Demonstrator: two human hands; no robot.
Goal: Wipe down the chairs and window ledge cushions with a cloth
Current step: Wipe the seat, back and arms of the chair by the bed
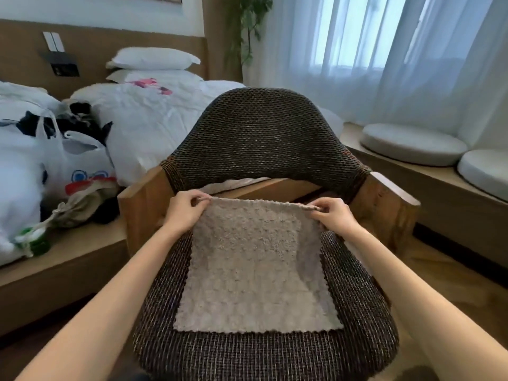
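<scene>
Beige square terry cloth [255, 270]: spread flat on the seat of the dark woven armchair with wooden arms [261, 138], long axis running 6 to 12 o'clock, far edge lifted toward the backrest. Left hand [187, 211], grip pinched on the far-left corner; right hand [334, 215], grip pinched on the far-right corner. White bed [154, 116] at 10 o'clock; round grey window ledge cushions [412, 144] at 2 o'clock.

No readable text anywhere, plastic bag [79, 163] on the bed shows only a red-and-blue printed graphic
</scene>
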